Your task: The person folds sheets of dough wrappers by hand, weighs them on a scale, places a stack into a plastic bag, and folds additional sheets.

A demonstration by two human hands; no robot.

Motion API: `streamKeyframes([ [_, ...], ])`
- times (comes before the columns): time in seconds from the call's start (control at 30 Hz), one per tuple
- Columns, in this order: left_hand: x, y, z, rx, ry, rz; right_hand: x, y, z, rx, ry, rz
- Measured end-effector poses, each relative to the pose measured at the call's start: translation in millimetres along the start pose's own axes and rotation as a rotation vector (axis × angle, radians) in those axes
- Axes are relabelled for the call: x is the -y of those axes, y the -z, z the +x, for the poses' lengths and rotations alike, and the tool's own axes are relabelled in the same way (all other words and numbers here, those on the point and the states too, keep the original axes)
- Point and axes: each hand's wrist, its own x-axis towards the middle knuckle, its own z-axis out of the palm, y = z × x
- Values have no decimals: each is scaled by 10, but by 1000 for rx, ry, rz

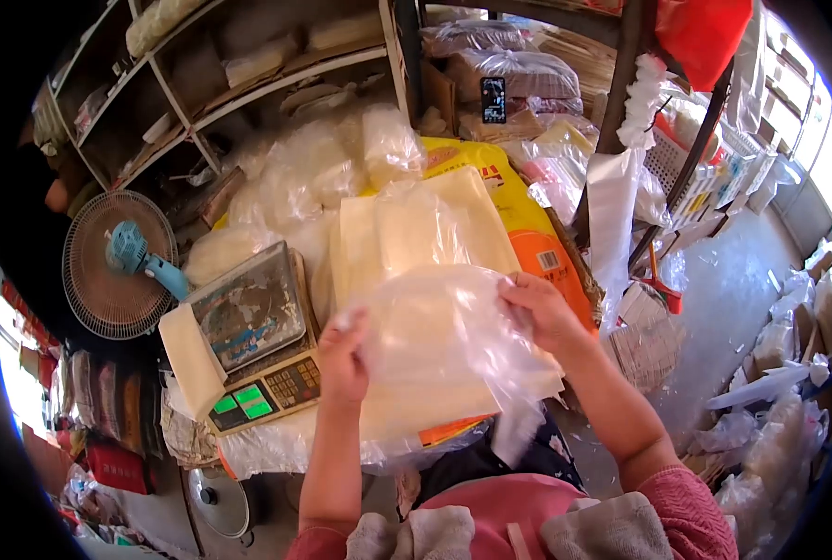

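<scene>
Between my two hands a clear plastic bag [425, 322] is stretched out, its loose end hanging down on the right. My left hand [343, 355] pinches its left edge, slightly blurred. At the right edge, my right hand [537, 308] grips the film between thumb and fingers. Beneath the bag lie large cream paper sheets [355, 238], with another clear bag [421, 224] resting on them. Left of my left hand stands a weighing scale [248, 303] with green displays and a worn metal pan.
A fan [122, 264] stands at the left. Wrapped plastic bundles [295, 173] are heaped behind the scale, near a yellow sack [472, 159]. A dark post [621, 121] rises at the right, beside a white basket [696, 168]. Plastic bags [761, 448] litter the floor.
</scene>
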Motion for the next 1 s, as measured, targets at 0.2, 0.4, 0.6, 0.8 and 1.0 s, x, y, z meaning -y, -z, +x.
streamKeyframes([
  [0.2,588,62,61,-77,218,985,-912,445,222,-248,186,-951],
  [0.4,376,-128,-134,53,395,796,-408,298,2,-139,-224,-393],
  [0.6,-162,-724,-287,285,118,166,232,89,83,314,153,501],
  [0.8,-263,-973,-23,273,111,-44,111,-309,308,188,197,716],
  [1.0,-690,-120,1034,494,34,-397,218,-351,584,106,149,578],
])
